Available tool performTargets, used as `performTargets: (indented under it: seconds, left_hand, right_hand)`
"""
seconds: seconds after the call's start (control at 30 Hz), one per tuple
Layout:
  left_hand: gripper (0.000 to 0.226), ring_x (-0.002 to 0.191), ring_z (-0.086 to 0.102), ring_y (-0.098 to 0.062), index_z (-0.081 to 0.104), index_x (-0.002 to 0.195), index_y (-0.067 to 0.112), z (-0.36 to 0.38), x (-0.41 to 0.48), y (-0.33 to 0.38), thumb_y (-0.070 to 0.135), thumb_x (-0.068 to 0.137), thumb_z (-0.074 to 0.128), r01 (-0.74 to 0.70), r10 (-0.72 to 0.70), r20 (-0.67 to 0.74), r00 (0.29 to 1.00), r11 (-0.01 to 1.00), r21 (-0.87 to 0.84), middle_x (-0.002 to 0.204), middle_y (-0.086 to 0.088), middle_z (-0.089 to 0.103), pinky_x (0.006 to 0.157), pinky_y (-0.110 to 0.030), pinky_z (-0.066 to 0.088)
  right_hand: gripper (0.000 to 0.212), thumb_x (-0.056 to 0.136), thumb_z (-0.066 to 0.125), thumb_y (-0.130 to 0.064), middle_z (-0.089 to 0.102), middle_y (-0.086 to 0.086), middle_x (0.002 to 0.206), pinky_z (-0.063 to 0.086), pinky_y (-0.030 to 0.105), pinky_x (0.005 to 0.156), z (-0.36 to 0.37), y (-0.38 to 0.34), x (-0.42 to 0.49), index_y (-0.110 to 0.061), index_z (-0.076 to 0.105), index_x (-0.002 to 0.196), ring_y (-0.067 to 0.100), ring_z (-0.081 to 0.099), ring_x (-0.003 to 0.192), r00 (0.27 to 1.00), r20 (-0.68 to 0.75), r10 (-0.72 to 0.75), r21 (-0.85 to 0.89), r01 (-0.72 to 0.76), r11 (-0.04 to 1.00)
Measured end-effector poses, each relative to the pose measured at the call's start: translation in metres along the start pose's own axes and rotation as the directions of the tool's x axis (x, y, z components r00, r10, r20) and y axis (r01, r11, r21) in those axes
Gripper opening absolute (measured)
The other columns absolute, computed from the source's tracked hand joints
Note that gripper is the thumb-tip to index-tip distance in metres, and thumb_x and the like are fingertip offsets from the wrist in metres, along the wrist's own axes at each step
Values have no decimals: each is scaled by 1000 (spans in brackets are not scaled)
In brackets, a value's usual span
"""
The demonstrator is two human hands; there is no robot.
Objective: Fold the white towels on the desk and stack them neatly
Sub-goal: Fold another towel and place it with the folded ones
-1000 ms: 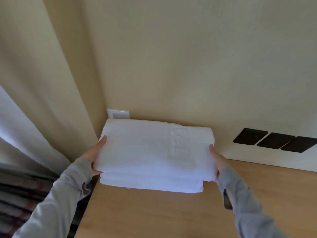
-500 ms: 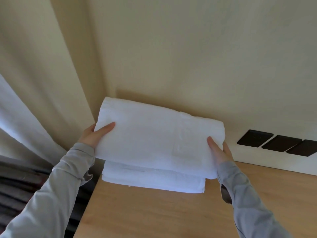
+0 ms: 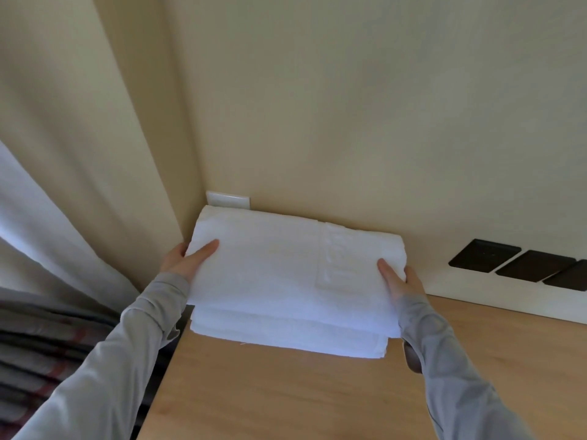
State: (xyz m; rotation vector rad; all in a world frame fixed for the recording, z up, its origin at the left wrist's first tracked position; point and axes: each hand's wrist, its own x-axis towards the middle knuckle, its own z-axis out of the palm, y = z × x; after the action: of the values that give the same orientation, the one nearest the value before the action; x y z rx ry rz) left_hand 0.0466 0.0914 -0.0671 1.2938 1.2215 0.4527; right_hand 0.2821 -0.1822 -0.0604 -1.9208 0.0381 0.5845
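Observation:
A folded white towel with an embossed band near its right end lies on top of a folded white towel stack at the back left corner of the wooden desk. My left hand grips the top towel's left edge, thumb on top and fingers underneath. My right hand grips its right edge the same way. The stack's front edge shows below the top towel; the rest of it is hidden.
The beige wall stands right behind the towels, with a white wall plate at the corner. Three dark wall plates sit to the right. A curtain hangs at the left, past the desk's left edge, with plaid fabric below it.
Half a second ago the top towel was lifted and tilted above the stack. It has come back down onto the stack, with both hands still gripping its ends.

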Motion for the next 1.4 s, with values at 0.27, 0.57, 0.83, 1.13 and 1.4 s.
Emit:
performTargets:
  seconds: [0.27,0.57,0.83,1.13,1.4]
  left_hand:
    - [52,89,54,-37,50,115,15,11,-15,9,58,86,47,-78,266,-248,932,812,578,107,-14,60,75,-42,43]
    - [55,145,-3,-17,1,149,24,120,-70,12,41,98,13,-578,533,449,717,94,811,158,0,-2,117,-39,-2]
    - [57,137,-23,0,-21,140,36,26,0,-13,54,87,-10,-548,498,438,749,92,832,151,19,-23,117,-33,-7]
    - [81,145,-2,-21,-6,148,26,52,-46,9,66,79,-18,-637,532,578,619,-90,765,158,0,-5,115,-41,-7]
    - [129,130,-40,-6,-43,129,33,7,-22,-13,69,63,61,-620,336,646,685,-196,759,140,16,-45,112,-35,-16]
  right_hand:
    - [61,89,54,-44,43,18,135,38,42,96,8,-2,-17,-8,37,135,36,44,118,930,-250,-269,-429,143,892]
    - [48,101,23,-28,13,-5,157,-3,36,116,94,-32,-44,-19,22,148,9,5,145,685,410,-602,-747,631,209]
    - [69,89,-3,-46,7,-4,157,-7,31,117,30,9,0,-16,11,149,4,-5,141,686,407,-603,-808,578,112]
    - [81,86,16,-67,-3,-3,154,-4,43,117,30,-7,-27,-17,9,149,16,-4,144,544,561,-624,-667,743,48]
    - [131,65,68,-62,-42,-9,142,-16,32,113,-29,14,-6,-26,-40,130,9,-37,133,649,679,-343,-720,678,-144]
